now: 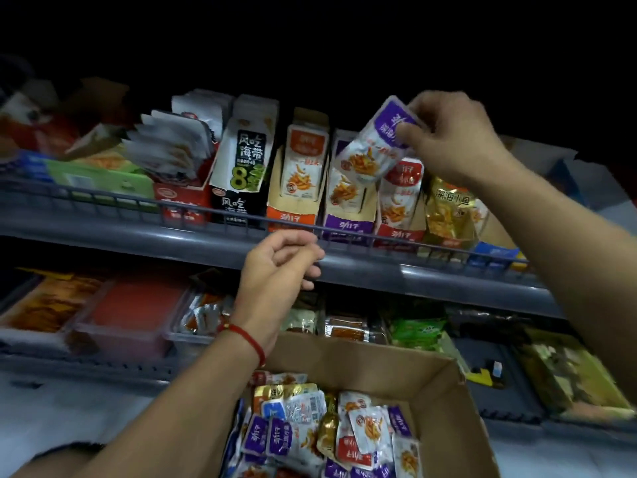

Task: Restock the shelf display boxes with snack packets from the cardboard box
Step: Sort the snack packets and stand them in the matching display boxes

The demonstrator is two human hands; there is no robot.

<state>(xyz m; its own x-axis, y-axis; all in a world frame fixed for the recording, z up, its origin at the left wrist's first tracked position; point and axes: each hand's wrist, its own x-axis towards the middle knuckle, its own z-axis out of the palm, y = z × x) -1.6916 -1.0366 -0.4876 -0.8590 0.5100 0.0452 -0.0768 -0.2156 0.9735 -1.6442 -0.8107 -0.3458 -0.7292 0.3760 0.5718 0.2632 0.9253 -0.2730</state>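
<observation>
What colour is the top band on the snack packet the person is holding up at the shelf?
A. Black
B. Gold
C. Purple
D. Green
C: the right hand pinches a white packet with a purple top band, tilted above the purple display box on the upper shelf.
</observation>
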